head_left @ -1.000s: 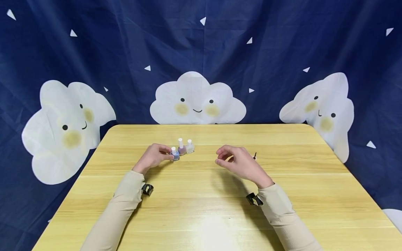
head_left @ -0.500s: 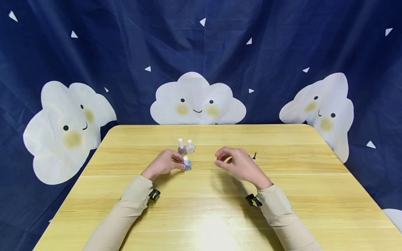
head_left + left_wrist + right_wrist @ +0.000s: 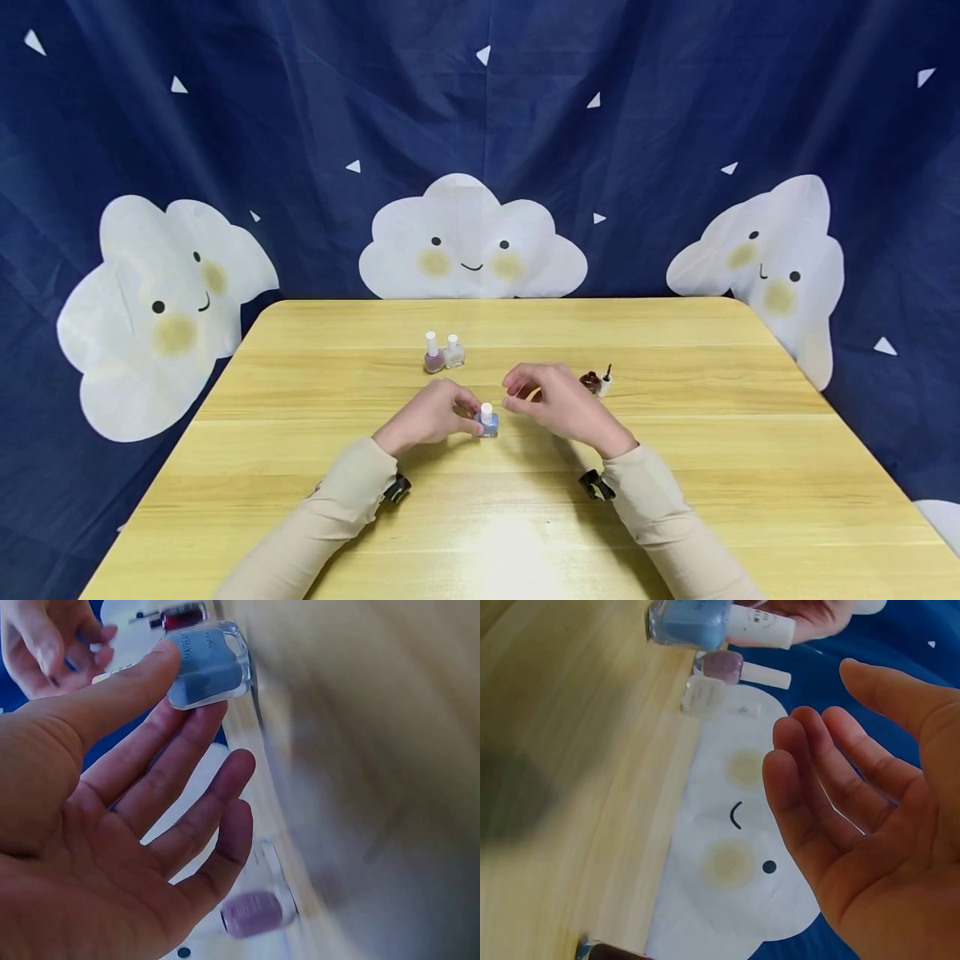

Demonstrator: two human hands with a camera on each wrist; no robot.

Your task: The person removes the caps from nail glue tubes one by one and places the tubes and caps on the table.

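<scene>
We face a blue curtain [image 3: 480, 100] behind the table [image 3: 480, 500]. Our right hand [image 3: 564, 404] hovers, fingers loosely bent, thumb apart, holding nothing. Our left hand [image 3: 431, 414] pinches the blue bottle [image 3: 490, 426] between thumb and fingertips, just left of the right fingertips. Beyond stand the purple bottle [image 3: 434, 361] and clear bottle [image 3: 454, 356], side by side; beyond our right hand, a red bottle [image 3: 591, 382] and brush [image 3: 607, 382].

The blue bottle [image 3: 488, 427], mauve bottle [image 3: 434, 362] and whitish bottle [image 3: 453, 356] have white caps [image 3: 487, 409]; a fourth bottle [image 3: 590, 382] is dark red. Yellow grain streaks the bench [image 3: 360, 533]; white clouds [image 3: 471, 221] pattern the navy curtain [image 3: 300, 92].
</scene>
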